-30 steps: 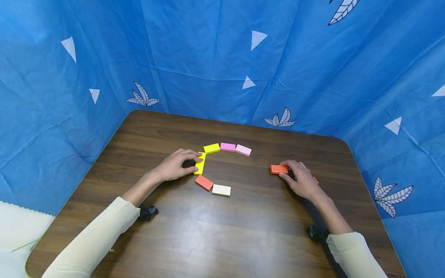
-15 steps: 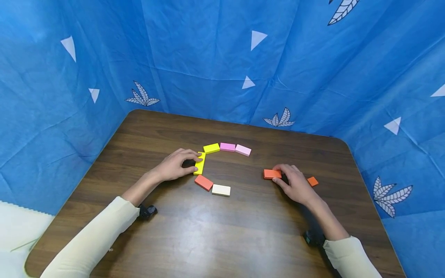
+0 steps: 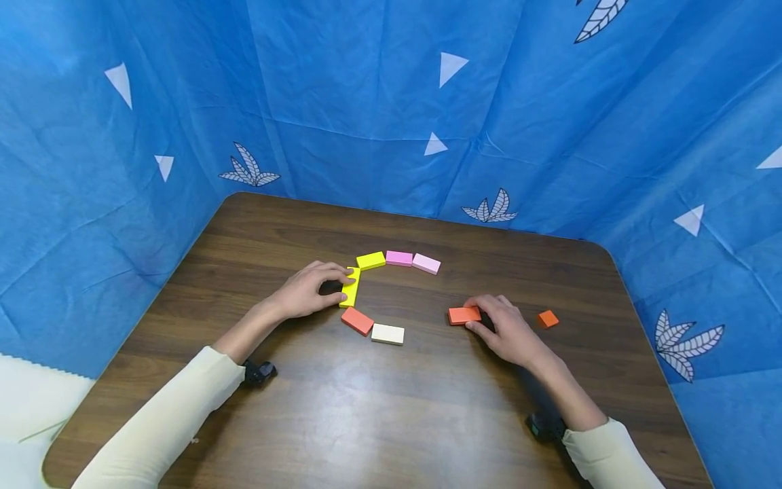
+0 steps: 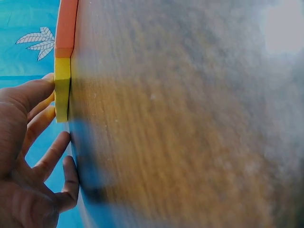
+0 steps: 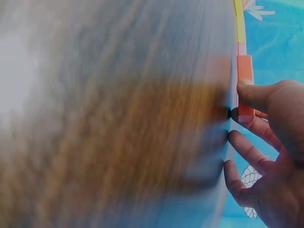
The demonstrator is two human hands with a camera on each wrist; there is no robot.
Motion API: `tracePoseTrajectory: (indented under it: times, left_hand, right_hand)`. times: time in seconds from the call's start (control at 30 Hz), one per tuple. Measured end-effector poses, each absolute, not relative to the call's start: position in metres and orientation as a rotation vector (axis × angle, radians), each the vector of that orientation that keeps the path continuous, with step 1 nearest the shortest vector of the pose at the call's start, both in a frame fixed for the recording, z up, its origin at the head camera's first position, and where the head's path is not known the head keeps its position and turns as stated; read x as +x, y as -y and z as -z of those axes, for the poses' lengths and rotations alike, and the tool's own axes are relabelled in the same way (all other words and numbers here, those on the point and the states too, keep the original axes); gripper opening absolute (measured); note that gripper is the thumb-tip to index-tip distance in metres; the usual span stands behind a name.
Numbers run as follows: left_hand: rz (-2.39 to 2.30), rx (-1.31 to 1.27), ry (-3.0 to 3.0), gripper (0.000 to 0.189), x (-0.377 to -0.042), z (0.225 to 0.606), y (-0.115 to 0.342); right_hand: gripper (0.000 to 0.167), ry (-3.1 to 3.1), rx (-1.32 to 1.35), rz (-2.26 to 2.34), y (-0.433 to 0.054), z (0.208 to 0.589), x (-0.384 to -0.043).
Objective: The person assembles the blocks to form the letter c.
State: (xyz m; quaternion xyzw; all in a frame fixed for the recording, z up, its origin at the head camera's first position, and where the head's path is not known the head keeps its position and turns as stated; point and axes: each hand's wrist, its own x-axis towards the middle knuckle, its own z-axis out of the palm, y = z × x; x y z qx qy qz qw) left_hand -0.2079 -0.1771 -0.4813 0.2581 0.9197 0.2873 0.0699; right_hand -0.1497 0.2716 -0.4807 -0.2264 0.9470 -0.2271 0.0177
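Note:
My left hand [image 3: 308, 291] holds a yellow block [image 3: 352, 290], thumb at the near end and fingertips at the far part. In the left wrist view this yellow block [image 4: 62, 97] meets a red-orange block [image 4: 66, 28] end to end. On the right, my right hand [image 3: 507, 329] pinches an orange block [image 3: 462, 316] between thumb and fingers. The right wrist view shows that orange block [image 5: 245, 78] slightly above the tabletop. Red [image 3: 357, 321] and cream [image 3: 387, 334] blocks continue from the left yellow one. Beyond it lie yellow [image 3: 370, 261], magenta [image 3: 399, 258] and pale pink [image 3: 426, 263] blocks.
A small orange block [image 3: 548, 318] stands to the right of my right hand. The brown wooden table [image 3: 427, 407] is backed by a blue patterned curtain [image 3: 379, 88]. White cloth [image 3: 36, 394] shows at the lower left.
My right hand has carried the orange block left and toward me, uncovering the small orange block behind it. My left hand and the row of blocks have stayed in place.

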Motion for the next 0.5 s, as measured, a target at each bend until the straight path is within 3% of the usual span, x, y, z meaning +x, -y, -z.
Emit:
tracePoseTrajectory:
  times: [0.5]
  left_hand:
    - [-0.87, 0.777, -2.764, 0.039, -0.208, 0.481, 0.178]
  right_hand:
    - [0.034, -2.96, -0.739, 0.664, -0.253, 0.479, -0.141]
